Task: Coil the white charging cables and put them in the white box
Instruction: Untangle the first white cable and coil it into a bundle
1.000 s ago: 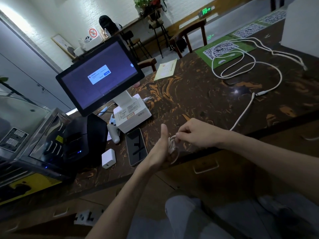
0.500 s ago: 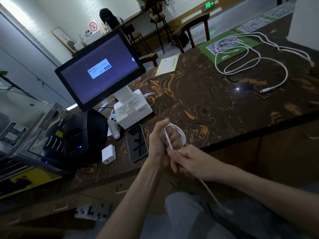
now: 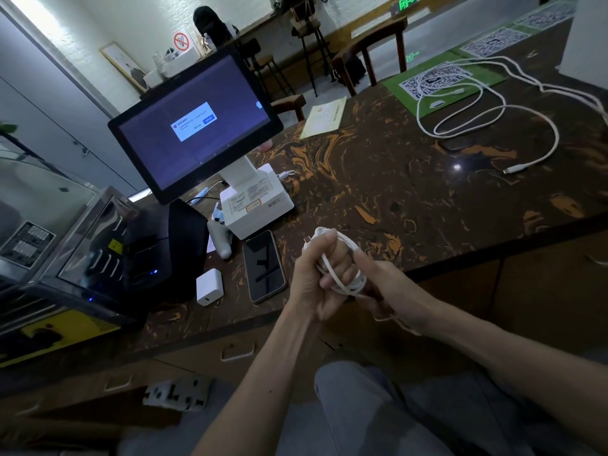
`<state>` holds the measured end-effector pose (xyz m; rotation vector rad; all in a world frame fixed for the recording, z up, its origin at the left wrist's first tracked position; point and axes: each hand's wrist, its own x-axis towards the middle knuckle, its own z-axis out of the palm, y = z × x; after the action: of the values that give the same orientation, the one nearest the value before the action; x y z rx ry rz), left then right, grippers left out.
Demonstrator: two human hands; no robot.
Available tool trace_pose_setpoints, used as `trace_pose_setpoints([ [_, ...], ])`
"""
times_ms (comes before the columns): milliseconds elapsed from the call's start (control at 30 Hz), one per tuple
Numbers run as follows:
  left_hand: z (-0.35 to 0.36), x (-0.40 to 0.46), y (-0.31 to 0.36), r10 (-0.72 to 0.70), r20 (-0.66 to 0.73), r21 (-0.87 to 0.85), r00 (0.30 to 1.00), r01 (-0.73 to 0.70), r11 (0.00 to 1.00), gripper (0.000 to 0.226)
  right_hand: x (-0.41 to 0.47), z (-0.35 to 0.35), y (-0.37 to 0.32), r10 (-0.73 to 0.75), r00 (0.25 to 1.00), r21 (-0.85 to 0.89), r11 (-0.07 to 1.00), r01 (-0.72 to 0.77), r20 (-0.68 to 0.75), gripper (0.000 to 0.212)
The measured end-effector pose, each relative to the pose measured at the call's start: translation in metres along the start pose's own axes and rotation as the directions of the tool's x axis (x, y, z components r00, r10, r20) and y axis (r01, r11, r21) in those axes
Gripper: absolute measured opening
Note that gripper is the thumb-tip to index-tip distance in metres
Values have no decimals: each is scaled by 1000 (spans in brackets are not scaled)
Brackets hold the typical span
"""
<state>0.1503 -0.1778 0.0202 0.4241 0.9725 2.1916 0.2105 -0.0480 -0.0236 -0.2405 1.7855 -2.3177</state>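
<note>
A white charging cable is wound in several loops around the fingers of my left hand, which is closed on it above the counter's near edge. Its plug sticks out by my thumb. My right hand pinches the loose part of the same cable just right of the coil. Two more white cables lie spread out on the dark marbled counter at the far right. A white box stands at the far right corner, partly cut off by the frame.
A touchscreen terminal on a white base stands left of centre. In front of it lie a phone, a white charger block and a white scanner. A black printer and a glass case sit at the left. Green QR mats lie far right.
The long cable has been pulled off the counter and wound around my left hand. My right hand moved from in front of the left hand to its right side, circling with the cable.
</note>
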Motion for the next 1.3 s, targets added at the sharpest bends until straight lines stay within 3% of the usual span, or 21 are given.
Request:
trace_pose_setpoints([
  [133,-10,-4,0,-68,-49,-66,997,65,996,47,2,11,-1,-108,985,-147,985,88,-137,42],
  [267,-11,-4,-1,-118,-140,-53,983,112,992,44,1,25,10,-167,920,-371,928,25,-355,50],
  [400,-5,-3,-2,-131,-271,-15,954,131,991,35,3,29,14,-239,860,-419,907,33,-450,55],
  [533,-8,-6,-3,-61,-474,148,878,147,978,33,5,20,15,-280,850,-488,872,31,-447,53],
  [667,-5,-9,-14,-22,-526,248,850,178,952,36,7,8,26,-268,856,-547,837,-21,-443,55],
  [767,-1,-11,-24,13,-548,248,836,148,957,29,5,3,34,-276,853,-567,823,-27,-442,51],
  [867,-1,-7,-32,32,-668,164,744,105,981,9,3,2,41,-313,866,-577,816,35,-390,50],
  [933,0,-6,-32,17,-699,105,715,80,991,7,2,-1,46,-322,880,-543,835,91,-349,50],
  [1067,-2,-9,-24,-49,-652,34,756,93,995,11,-2,-15,58,-222,950,-407,906,119,-218,55],
  [1200,5,-18,-10,-183,-518,-134,836,131,982,10,-5,-32,63,120,982,-327,931,-162,-146,71],
  [1267,10,-21,-11,-290,-397,-111,871,268,957,19,-5,-38,59,184,982,-463,867,-184,-45,57],
  [1300,12,-23,-15,-366,-353,-68,861,367,928,20,-4,-40,52,235,972,-508,839,-195,14,39],
])
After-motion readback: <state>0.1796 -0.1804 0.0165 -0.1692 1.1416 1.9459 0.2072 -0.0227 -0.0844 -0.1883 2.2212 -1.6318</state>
